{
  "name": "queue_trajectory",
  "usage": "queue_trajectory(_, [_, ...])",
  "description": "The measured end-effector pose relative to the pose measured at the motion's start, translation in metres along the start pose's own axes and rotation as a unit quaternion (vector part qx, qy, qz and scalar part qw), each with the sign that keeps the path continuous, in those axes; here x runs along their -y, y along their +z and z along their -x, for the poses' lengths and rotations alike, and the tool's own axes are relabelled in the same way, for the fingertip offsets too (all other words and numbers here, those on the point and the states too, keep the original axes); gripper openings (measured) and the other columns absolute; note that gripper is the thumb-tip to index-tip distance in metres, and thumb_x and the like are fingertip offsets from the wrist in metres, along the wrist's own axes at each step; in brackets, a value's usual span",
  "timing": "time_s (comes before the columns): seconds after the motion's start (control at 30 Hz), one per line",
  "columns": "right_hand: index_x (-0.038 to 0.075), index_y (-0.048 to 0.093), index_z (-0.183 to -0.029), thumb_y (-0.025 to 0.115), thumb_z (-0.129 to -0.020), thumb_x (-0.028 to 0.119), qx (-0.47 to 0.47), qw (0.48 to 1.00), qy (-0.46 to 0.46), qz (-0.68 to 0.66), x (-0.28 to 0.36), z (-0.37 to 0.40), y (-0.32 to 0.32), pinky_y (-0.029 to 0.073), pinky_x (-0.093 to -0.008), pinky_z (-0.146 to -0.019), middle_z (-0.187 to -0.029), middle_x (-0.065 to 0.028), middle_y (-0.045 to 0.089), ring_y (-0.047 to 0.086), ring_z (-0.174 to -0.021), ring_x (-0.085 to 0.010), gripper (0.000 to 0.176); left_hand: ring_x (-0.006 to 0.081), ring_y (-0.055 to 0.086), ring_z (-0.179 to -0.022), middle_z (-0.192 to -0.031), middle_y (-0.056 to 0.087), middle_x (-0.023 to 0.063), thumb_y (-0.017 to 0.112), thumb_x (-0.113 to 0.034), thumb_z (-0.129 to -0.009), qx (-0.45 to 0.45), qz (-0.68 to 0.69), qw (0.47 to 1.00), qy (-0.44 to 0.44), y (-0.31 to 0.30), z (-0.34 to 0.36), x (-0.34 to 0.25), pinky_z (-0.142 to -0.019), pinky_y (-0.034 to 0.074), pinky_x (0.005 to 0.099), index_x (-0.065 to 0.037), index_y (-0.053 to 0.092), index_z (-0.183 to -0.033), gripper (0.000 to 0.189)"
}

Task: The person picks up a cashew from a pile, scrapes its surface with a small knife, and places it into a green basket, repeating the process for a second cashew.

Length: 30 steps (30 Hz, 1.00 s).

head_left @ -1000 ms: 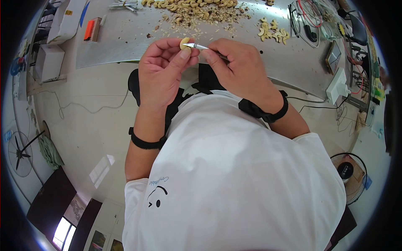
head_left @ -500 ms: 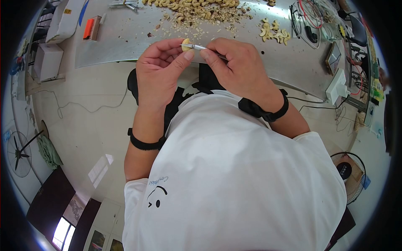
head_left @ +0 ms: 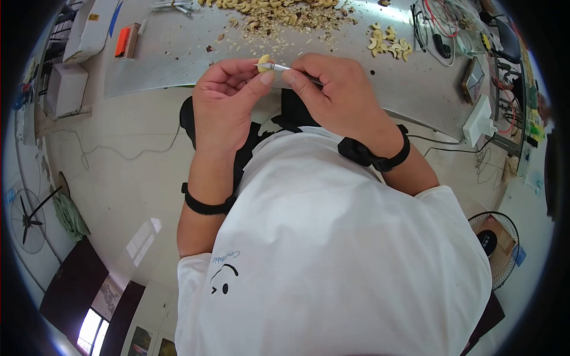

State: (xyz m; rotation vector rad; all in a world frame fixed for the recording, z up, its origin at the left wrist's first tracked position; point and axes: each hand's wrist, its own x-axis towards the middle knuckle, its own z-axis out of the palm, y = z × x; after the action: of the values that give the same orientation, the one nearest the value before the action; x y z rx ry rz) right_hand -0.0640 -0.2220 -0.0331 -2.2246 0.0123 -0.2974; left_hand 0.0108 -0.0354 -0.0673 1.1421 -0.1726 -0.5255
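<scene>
My left hand (head_left: 228,104) pinches a pale cashew nut (head_left: 263,60) between thumb and fingertips, just above the near edge of the metal table (head_left: 178,59). My right hand (head_left: 338,92) grips a thin metal blade tool (head_left: 279,67), whose tip lies against the nut. Both wrists wear black bands. Most of the nut is hidden by my fingers.
A heap of cashews and shell scraps (head_left: 279,15) lies at the table's far side, with a small group of peeled nuts (head_left: 389,43) to the right. An orange box (head_left: 127,40) sits at the left; cables, a white adapter (head_left: 478,121) and gear crowd the right. Floor fans (head_left: 496,243) stand below.
The nut has turned in my left fingers and now shows less. Both hands stay together at the table's edge, barely shifted upward in view.
</scene>
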Motion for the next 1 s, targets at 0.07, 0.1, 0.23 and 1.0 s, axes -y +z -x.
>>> queue_trajectory(0.07, [0.004, 0.069, -0.085, 0.067, -0.096, 0.023, -0.007, 1.0, 0.005, 0.004, 0.0, 0.001, 0.0, 0.049, -0.045, -0.058, -0.071, -0.0142, 0.065, 0.063, -0.064, -0.0371, 0.022, 0.0157, 0.072, -0.09, -0.107, 0.074, 0.0135, 0.073, 0.006, -0.092, 0.001, 0.002, 1.0, -0.005, -0.001, 0.001, 0.001, -0.081, 0.06, 0.027, 0.002, 0.067, -0.112, 0.021])
queue_trajectory(0.1, [0.005, 0.069, -0.085, 0.067, -0.096, 0.024, -0.013, 1.0, 0.008, 0.011, 0.0, 0.001, 0.001, 0.049, -0.0451, -0.058, -0.071, -0.0141, 0.065, 0.063, -0.064, -0.0371, 0.022, 0.0156, 0.072, -0.09, -0.107, 0.074, 0.0134, 0.073, 0.006, -0.093, 0.002, 0.003, 1.0, -0.007, -0.001, 0.001, 0.001, -0.081, 0.061, 0.0271, 0.002, 0.067, -0.111, 0.02])
queue_trajectory(0.23, [0.006, 0.068, -0.084, 0.068, -0.096, 0.025, -0.048, 0.998, 0.013, 0.04, -0.005, 0.003, 0.008, 0.05, -0.0456, -0.057, -0.072, -0.0136, 0.066, 0.064, -0.065, -0.037, 0.023, 0.0156, 0.072, -0.089, -0.109, 0.074, 0.0141, 0.072, 0.003, -0.094, 0.0, 0.043, 0.999, -0.019, 0.003, 0.0, -0.001, -0.08, 0.061, 0.027, 0.001, 0.068, -0.111, 0.018])
queue_trajectory(1.0, [0.001, 0.071, -0.101, 0.075, -0.094, 0.022, -0.004, 0.977, 0.111, -0.182, -0.01, -0.014, -0.013, 0.052, -0.0343, -0.061, -0.077, -0.0106, 0.07, 0.066, -0.067, -0.0172, 0.022, 0.0155, 0.072, -0.084, -0.103, 0.075, 0.0135, 0.072, 0.004, -0.093, 0.003, -0.008, 0.998, -0.063, 0.009, -0.008, -0.003, -0.075, 0.061, 0.0284, 0.004, 0.065, -0.114, 0.022])
